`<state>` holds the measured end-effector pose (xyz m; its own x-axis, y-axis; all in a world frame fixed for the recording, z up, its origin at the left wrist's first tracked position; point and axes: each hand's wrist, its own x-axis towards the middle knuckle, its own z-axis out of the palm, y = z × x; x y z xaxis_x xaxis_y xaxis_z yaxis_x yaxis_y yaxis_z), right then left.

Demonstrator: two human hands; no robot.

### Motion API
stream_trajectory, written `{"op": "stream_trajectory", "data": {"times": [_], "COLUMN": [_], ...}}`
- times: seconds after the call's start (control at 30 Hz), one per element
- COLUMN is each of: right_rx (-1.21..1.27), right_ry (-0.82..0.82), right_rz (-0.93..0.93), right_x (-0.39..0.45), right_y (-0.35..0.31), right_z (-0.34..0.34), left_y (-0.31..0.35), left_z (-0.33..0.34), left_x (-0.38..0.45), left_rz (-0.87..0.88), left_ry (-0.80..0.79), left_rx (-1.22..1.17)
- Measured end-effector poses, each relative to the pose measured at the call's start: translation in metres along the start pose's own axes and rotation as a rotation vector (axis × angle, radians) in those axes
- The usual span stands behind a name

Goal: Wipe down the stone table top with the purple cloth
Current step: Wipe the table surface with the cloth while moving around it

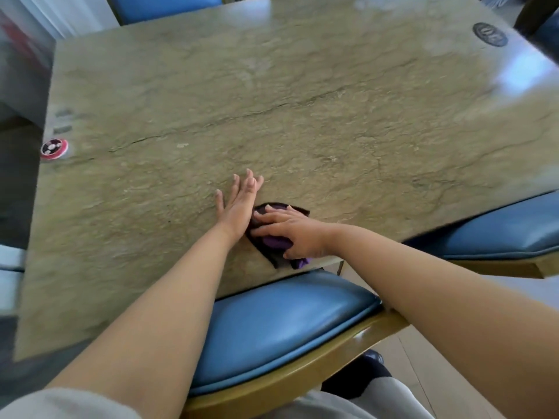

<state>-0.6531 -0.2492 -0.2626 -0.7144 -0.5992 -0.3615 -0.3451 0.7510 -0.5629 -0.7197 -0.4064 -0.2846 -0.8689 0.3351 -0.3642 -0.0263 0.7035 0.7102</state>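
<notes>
Cloth point(273, 241) on table point(302, 116) near edge, chair point(272, 322) before it.

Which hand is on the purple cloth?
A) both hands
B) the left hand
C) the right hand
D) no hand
C: the right hand presses on the purple cloth near the table's front edge, while the left hand lies flat on bare stone beside it.
</notes>
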Motion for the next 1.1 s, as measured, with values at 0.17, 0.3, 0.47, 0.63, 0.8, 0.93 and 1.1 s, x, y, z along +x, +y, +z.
{"op": "stream_trajectory", "data": {"times": [0.17,0.3,0.47,0.63,0.8,0.93,1.1], "right_rx": [0.192,0.245,0.314,0.546,0.992,0.712,0.352], "right_ry": [-0.118,0.154,0.547,0.383,0.715,0.897,0.692], "right_rz": [-0.106,0.09,0.293,0.594,0.72,0.861,0.802], "right_x": [-0.038,-0.066,-0.103,-0.136,-0.154,-0.147,-0.145], "right_y": [0.003,0.028,0.04,0.032,0.058,0.115,0.122], "right_z": [0.002,0.004,0.029,0.007,-0.05,-0.053,-0.019], "left_y": [0.008,0.02,0.056,0.09,0.093,0.099,0.103], "left_z": [0.003,0.013,0.039,0.079,0.088,0.083,0.082], "left_x": [-0.002,-0.003,0.001,0.003,0.005,0.01,0.008], "left_rz": [-0.039,-0.076,0.045,0.145,0.119,0.077,0.077], "left_ry": [-0.02,-0.007,-0.097,-0.242,-0.316,-0.381,-0.405], "left_rx": [0.297,0.546,0.528,0.542,0.628,0.605,0.602]}}
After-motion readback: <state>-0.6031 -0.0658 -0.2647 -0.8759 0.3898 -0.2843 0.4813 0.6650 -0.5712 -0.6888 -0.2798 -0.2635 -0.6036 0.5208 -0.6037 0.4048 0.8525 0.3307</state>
